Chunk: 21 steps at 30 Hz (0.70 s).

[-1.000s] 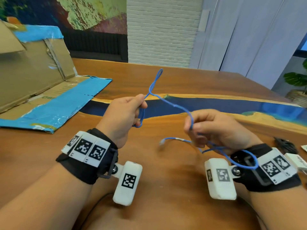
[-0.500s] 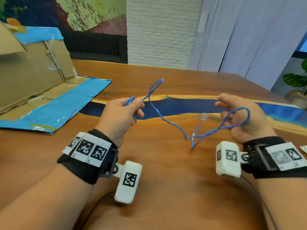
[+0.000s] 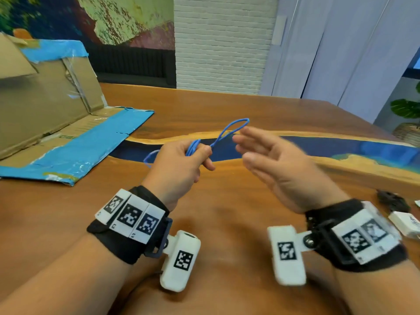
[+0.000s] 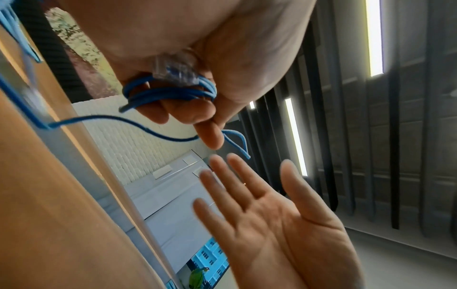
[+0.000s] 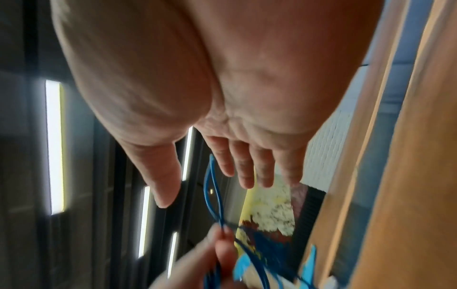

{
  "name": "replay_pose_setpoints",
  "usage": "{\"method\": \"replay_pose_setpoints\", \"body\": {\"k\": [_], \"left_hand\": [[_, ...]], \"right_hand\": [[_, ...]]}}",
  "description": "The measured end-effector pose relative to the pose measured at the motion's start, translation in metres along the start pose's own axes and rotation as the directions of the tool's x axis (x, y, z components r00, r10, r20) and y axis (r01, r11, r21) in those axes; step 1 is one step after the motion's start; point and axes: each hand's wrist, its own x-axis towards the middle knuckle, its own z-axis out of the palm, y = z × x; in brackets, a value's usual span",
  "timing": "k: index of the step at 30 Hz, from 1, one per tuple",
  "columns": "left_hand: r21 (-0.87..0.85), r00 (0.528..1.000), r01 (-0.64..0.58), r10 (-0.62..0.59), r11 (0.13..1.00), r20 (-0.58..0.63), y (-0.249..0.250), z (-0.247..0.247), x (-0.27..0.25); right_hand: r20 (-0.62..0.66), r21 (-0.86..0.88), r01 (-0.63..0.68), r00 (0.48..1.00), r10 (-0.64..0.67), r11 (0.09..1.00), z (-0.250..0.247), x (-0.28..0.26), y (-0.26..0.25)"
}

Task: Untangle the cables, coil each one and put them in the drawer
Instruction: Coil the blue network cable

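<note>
L hand [image 3: 181, 165] pinches the blue cable [image 3: 229, 130] w/ several turns bunched in its fingers, clear plug [image 4: 173, 68] tucked in so coil can't spring loose. R hand [image 3: 279, 169] flat, fingers straight, holding nothing, just beside the free loop; prob about to catch it for next wrap. All above bench [image 3: 227, 223], no drawer in view

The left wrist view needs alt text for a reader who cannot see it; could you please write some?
Seen from below, the left hand grips a small coil of blue cable with a clear plug at its end. The right hand is open just beside it, palm facing the camera, holding nothing.
</note>
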Motion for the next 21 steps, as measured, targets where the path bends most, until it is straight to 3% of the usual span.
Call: {"method": "replay_pose_setpoints", "body": {"k": [3,7,10,15,17,21], "left_hand": [[0.064,0.996,-0.054,0.049,0.996,0.08,0.001,0.003,-0.002],[0.112,0.993,-0.02,0.007,0.994,0.117,0.003,0.003,-0.002],[0.165,0.986,-0.074,0.048,0.983,0.159,0.006,-0.001,-0.004],[0.198,0.971,-0.095,0.048,0.976,0.232,0.011,0.002,-0.008],[0.191,0.98,-0.058,0.02,0.98,0.196,0.009,0.0,-0.005],[0.082,0.995,0.092,-0.095,0.992,0.032,0.008,-0.012,0.007]], "right_hand": [[0.073,-0.068,-0.035,0.997,0.04,0.997,0.026,0.001,0.022],[-0.135,-0.144,0.033,0.989,-0.053,0.989,0.035,0.006,0.034],[-0.23,-0.136,0.034,0.971,-0.065,0.99,0.033,0.011,0.034],[-0.162,-0.15,0.118,0.977,-0.142,0.982,0.036,0.01,0.034],[-0.216,-0.165,0.156,0.958,-0.19,0.974,0.031,0.011,0.029],[-0.371,-0.08,0.145,0.914,-0.165,0.986,-0.002,0.016,0.014]]}}
